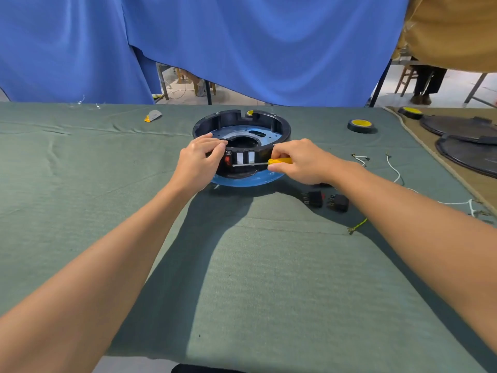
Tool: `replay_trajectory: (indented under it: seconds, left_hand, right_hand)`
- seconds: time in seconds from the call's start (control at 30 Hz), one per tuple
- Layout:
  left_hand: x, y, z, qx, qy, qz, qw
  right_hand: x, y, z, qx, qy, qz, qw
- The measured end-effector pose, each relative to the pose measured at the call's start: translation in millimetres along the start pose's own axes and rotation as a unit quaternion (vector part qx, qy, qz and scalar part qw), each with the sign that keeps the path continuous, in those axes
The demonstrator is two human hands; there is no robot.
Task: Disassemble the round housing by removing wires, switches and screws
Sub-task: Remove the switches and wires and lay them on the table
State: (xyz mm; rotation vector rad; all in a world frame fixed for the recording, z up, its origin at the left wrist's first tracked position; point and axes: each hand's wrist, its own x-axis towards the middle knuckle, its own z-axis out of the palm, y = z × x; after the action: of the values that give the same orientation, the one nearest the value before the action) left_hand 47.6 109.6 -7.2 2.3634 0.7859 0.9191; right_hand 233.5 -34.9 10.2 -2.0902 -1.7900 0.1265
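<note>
The round housing [283,128] sits mid-tabletop [242,265], the left hand [200,160] curling its fingers over the near wall, the right hand [298,162] with fingers clamped on the screwdriver [279,161], whose tip lies by the red switch [228,159], where a slip could jab the bracing hand or gouge plastic.

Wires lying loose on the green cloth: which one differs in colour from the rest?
The yellow-green wire, which lies nearest the camera. It is the only coloured one; the white wires lie farther back and to the right.
</note>
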Motion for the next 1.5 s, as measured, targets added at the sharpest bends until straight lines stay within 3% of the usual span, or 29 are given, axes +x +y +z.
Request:
replay_trajectory:
  seconds: [0.23, 0.43, 0.57, 0.8, 0.97, 1.13, 1.33, 1.5]
  left_hand:
    - [-0.5, 3.8, -4.0, 0.031, -0.013, 0.004, 0.999]
    - [3.0, -4.6, -27.2, 0.095, -0.141, 0.033, 0.985]
    - [10.3, -12.9, -40.5, 0.161, -0.173, 0.055, 0.970]
    - [12.9, -20.7, -39.4, 0.206, -0.166, 0.122, 0.957]
    - [3.6, -11.5, -33.2, 0.234, -0.126, 0.156, 0.951]
    - [-8.6, 12.8, -23.8, 0.351, -0.081, 0.193, 0.913]
    - [-9.5, 30.1, -25.5, 0.295, -0.140, 0.139, 0.935]
    - [-4.3, 44.9, -13.2, 0.328, -0.149, 0.131, 0.924]
  right_hand:
    - [0.0, 0.5, -2.9, 0.026, -0.030, 0.011, 0.999]
    - [-20.0, -11.9, 10.4, -0.044, 0.029, 0.057, 0.997]
    - [-40.2, -26.1, 14.3, -0.046, 0.041, 0.105, 0.993]
    - [-48.4, -40.0, 13.4, 0.010, 0.083, 0.169, 0.982]
    - [-41.8, -44.0, 16.8, -0.010, 0.111, 0.206, 0.972]
    - [-39.0, -46.1, 23.5, 0.019, 0.133, 0.243, 0.961]
    - [-47.1, -52.4, 26.3, 0.032, 0.139, 0.230, 0.963]
    - [-55.9, -61.6, 30.1, 0.052, 0.155, 0.241, 0.957]
